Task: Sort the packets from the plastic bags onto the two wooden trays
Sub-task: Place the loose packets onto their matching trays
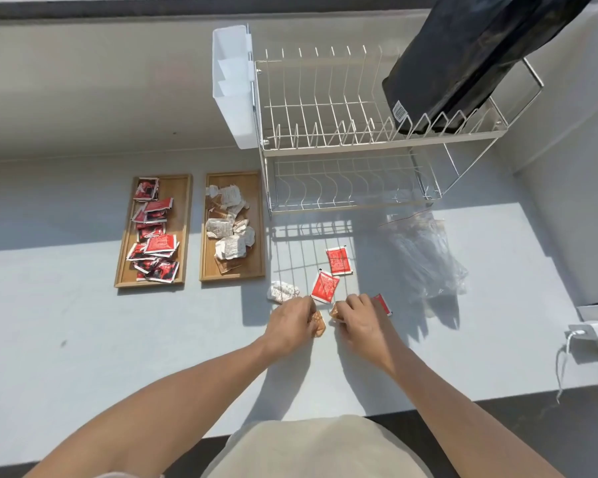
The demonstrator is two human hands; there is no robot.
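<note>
Two wooden trays lie side by side on the white counter. The left tray [183, 215] holds several red packets [154, 236]. The right tray [256, 215] holds several pale and brown packets [229, 232]. Loose packets lie nearer me: a red one [339, 260], a second red one [324, 287], a third red one [383, 302] half hidden by my right hand, and a pale one [282, 291]. My left hand [290, 326] pinches a brown packet [318, 325]. My right hand [359, 317] is closed on another brown packet [335, 312]. Clear plastic bags [425, 257] lie crumpled to the right.
A two-tier wire dish rack [342, 132] stands behind the loose packets, with a white plastic holder [232, 88] on its left side and a black bag [463, 56] on its top tier. A white charger with cable [591, 332] sits at the counter's right edge.
</note>
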